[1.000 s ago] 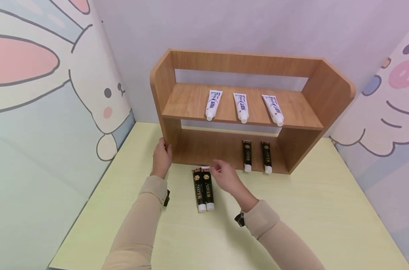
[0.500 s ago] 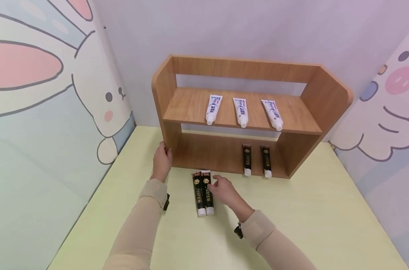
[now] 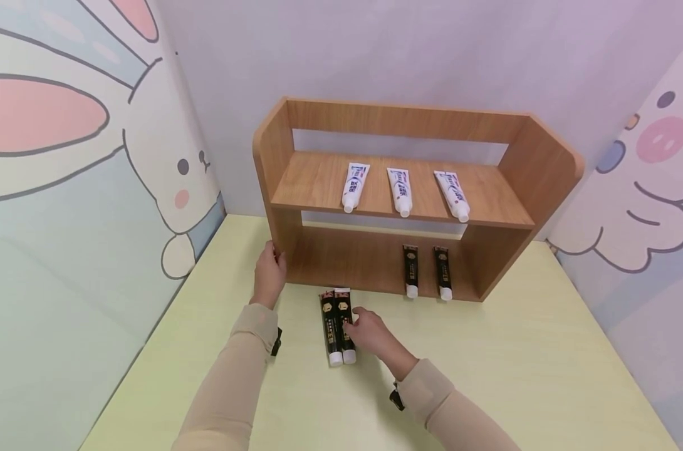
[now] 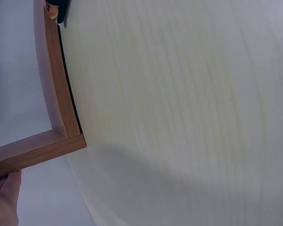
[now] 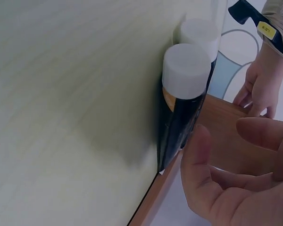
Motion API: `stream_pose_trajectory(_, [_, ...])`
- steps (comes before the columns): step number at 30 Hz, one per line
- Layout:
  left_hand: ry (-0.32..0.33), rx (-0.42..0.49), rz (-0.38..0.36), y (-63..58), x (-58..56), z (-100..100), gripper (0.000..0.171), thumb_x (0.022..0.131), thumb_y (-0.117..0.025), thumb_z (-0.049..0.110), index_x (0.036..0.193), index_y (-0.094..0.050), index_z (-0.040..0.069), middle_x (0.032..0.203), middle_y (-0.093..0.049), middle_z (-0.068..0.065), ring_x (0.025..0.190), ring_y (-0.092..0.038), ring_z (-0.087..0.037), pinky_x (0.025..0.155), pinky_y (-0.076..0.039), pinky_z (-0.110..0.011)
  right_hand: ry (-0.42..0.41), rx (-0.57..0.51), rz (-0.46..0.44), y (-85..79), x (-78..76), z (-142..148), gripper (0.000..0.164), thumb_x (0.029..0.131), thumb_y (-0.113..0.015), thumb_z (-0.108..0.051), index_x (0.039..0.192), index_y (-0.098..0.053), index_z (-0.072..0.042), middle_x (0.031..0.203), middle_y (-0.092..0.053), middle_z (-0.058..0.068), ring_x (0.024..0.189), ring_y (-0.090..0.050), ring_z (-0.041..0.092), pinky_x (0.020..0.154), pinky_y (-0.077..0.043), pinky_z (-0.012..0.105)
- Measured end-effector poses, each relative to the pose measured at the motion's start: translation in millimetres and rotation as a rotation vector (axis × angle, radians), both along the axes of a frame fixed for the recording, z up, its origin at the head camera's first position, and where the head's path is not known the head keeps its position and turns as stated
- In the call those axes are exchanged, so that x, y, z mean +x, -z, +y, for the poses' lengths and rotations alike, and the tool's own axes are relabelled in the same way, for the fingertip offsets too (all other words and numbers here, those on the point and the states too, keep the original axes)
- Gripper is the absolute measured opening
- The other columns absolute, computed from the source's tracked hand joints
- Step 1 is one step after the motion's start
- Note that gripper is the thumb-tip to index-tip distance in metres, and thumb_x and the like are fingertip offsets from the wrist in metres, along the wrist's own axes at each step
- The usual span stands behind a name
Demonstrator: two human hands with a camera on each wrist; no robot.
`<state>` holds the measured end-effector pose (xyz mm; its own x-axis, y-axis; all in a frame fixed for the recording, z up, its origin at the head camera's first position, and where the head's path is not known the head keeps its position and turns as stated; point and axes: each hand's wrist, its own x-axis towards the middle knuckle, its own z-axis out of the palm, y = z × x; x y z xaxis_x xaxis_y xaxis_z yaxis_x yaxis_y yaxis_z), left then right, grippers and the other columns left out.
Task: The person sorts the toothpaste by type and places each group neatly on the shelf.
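Two black toothpaste tubes with white caps lie side by side on the table before the shelf, the left tube (image 3: 329,326) close against the right tube (image 3: 345,326). My right hand (image 3: 372,332) is beside the right one, its fingertips overlapping that tube's edge in the head view. In the right wrist view, thumb and fingers (image 5: 200,146) are spread apart near the black tube body, with nothing between them. My left hand (image 3: 269,275) rests against the outer side of the wooden shelf's (image 3: 341,208) left panel. Fingertips meet that panel in the left wrist view.
Three white toothpaste tubes lie on the upper board, including a middle tube (image 3: 400,191). Two black tubes, one of them a right-hand tube (image 3: 442,272), lie at the right of the lower board. Cartoon-printed walls (image 3: 65,250) flank the pale table (image 3: 544,363).
My right hand has moved from the tubes' far end down along the right tube towards its cap. The left hand stays at the panel. The head view has tilted slightly upward.
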<state>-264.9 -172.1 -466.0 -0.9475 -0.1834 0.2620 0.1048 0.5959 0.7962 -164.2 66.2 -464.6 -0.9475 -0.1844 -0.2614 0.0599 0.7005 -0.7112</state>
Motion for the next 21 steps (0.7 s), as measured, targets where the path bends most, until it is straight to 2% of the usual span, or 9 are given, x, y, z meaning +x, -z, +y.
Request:
stream_pose_trajectory(10, [-0.004,-0.014,0.022,0.8,0.1,-0.2,0.033,0.102,-0.05,0.01,0.131,-0.042,-0.003,0.122,-0.054,-0.025,0.106,-0.058,-0.038,0.088,-0.051,-0.051,0.015,0.035,-0.049,13.5,4.4,-4.2,0.055,0.092,-0.065,-0.018,0.134,-0.045,0.012,0.11,-0.059,0.023,0.096,-0.057,0.03,0.082,-0.051,0.047])
stream_pose_trajectory(17, [0.003,-0.001,-0.009,-0.8,0.3,0.0,0.033,0.103,-0.05,0.011,0.132,-0.042,-0.002,0.124,-0.054,-0.024,0.108,-0.057,-0.037,0.09,-0.05,-0.05,0.028,0.04,-0.065,17.1,7.6,-6.7,0.049,0.089,-0.067,-0.014,0.126,-0.05,0.013,0.099,-0.056,0.018,0.086,-0.053,0.027,0.072,-0.051,0.042])
stream_pose_trajectory(21, [-0.001,-0.004,-0.008,-0.2,-0.6,-0.3,0.032,0.102,-0.05,0.011,0.131,-0.043,-0.002,0.123,-0.054,-0.023,0.107,-0.057,-0.037,0.089,-0.05,-0.05,0.04,0.026,-0.075,19.9,6.6,-7.5,0.05,0.087,-0.067,-0.012,0.126,-0.049,0.014,0.098,-0.054,0.018,0.085,-0.052,0.027,0.069,-0.051,0.041])
